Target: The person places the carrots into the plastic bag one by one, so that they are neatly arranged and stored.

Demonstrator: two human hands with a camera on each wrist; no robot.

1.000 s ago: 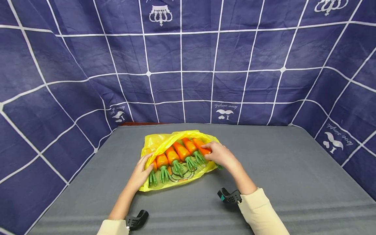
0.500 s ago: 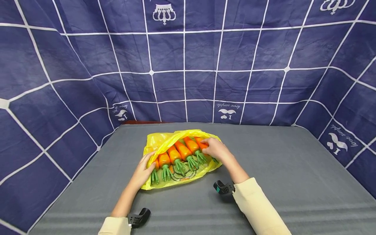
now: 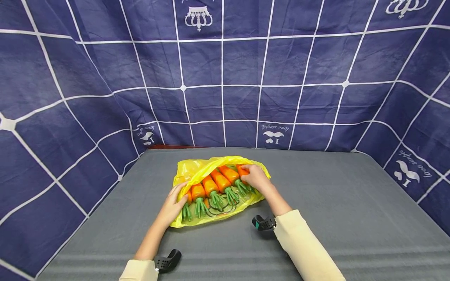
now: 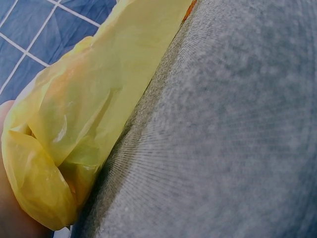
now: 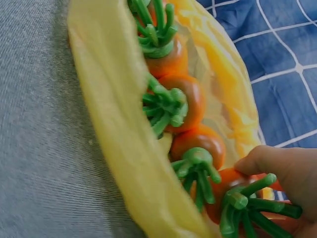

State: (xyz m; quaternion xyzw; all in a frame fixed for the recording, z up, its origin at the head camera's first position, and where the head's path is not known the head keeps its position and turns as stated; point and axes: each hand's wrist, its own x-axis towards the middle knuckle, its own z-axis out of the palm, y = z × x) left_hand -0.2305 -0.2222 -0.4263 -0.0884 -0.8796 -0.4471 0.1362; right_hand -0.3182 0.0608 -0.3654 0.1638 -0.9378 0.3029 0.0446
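Observation:
A yellow plastic bag (image 3: 186,169) lies on its side with its mouth facing me. Inside, several shiny orange toy carrots (image 3: 220,181) sit side by side, green tops pointing out of the mouth. My left hand (image 3: 170,207) holds the bag's left edge, the thumb inside the rim; in the left wrist view the bag's side (image 4: 99,89) hides most of that hand. At the right end of the row, my right hand (image 3: 258,178) holds the last carrot (image 5: 223,186), its thumb on the orange body. Part of this carrot is hidden behind the fingers in the head view.
The grey tabletop (image 3: 334,203) stretches around the bag on all sides. A blue cloth with white grid lines (image 3: 239,70) hangs behind and at both sides. A reddish-brown strip (image 3: 168,147) shows at the table's back left edge. Each wrist wears a black band (image 3: 263,223).
My right hand has moved slightly left and away from me, bringing the last carrot farther into the bag beside the others. My left hand stays at the bag's edge. The head view has shifted a little.

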